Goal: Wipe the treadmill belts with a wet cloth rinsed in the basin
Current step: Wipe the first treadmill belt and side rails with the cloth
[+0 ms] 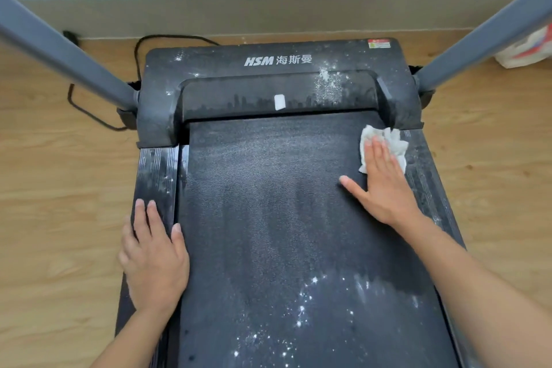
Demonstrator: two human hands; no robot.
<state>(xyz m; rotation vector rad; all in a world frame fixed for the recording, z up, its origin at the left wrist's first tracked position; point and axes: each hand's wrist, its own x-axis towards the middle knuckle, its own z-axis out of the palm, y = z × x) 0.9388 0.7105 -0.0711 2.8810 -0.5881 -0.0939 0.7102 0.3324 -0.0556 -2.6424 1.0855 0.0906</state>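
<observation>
Hands spread flat: right hand [385,188] atop cloth [395,140], left hand [155,257] on side rail [155,170]

You have one readable mark ahead of you: white lettering [277,60], "HSM 海斯曼", printed across the black motor cover [209,64] of the treadmill [268,218]. At the cover's far right corner sits a small red, yellow and green sticker [378,43], its print too small to read. The white tab [279,102] lower down shows nothing legible.
</observation>
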